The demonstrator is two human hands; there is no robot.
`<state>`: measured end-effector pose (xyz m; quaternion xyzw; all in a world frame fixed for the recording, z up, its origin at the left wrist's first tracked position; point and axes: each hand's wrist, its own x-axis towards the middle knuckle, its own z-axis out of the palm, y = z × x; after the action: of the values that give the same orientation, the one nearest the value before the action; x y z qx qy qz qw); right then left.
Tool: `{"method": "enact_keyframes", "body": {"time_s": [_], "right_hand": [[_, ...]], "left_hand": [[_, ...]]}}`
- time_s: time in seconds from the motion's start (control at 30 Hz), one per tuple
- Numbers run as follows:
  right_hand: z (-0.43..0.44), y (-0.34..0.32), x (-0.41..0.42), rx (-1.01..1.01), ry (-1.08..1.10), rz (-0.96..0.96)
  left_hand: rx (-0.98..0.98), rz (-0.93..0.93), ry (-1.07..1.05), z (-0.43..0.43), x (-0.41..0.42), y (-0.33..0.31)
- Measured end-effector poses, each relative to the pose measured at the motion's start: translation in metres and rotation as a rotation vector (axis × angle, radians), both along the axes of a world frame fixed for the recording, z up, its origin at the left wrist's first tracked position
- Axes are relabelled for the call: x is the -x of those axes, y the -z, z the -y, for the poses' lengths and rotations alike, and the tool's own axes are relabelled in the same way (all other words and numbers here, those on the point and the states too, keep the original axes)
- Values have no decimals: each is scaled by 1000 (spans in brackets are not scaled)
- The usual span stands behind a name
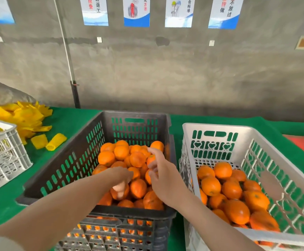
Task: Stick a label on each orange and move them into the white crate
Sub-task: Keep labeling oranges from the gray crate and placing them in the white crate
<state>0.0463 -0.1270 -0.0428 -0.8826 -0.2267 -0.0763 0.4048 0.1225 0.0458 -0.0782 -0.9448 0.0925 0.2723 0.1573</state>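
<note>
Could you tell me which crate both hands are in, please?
The dark middle crate; left hand and right hand are over its oranges, not the white crate beside it.

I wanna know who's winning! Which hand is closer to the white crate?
Right. The right hand grips an orange by the dark crate's right wall, next to the white crate; the left hand sits farther left, on the oranges.

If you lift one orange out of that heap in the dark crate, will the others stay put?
Probably not entirely: the oranges are round and loosely heaped, so neighbours may roll into the gap. The walls of the dark crate should contain them. The orange pinched by the right hand looks firm, likely easy to hold.
</note>
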Motion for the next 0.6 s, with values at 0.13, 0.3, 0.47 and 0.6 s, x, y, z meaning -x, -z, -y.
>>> {"method": "enact_keyframes", "body": {"time_s": [0.13, 0.3, 0.47, 0.6], "right_hand": [[0, -3, 3, -76, 41, 11], [7, -11, 12, -314, 49, 77], [12, -28, 39, -444, -52, 91], [31, -44, 67, -509, -95, 133]], "left_hand": [[540, 164, -238, -9, 10, -33], [1629, -111, -714, -22, 53, -81], [1902, -198, -656, 1, 106, -105], [1951, -243, -630, 32, 139, -113]]}}
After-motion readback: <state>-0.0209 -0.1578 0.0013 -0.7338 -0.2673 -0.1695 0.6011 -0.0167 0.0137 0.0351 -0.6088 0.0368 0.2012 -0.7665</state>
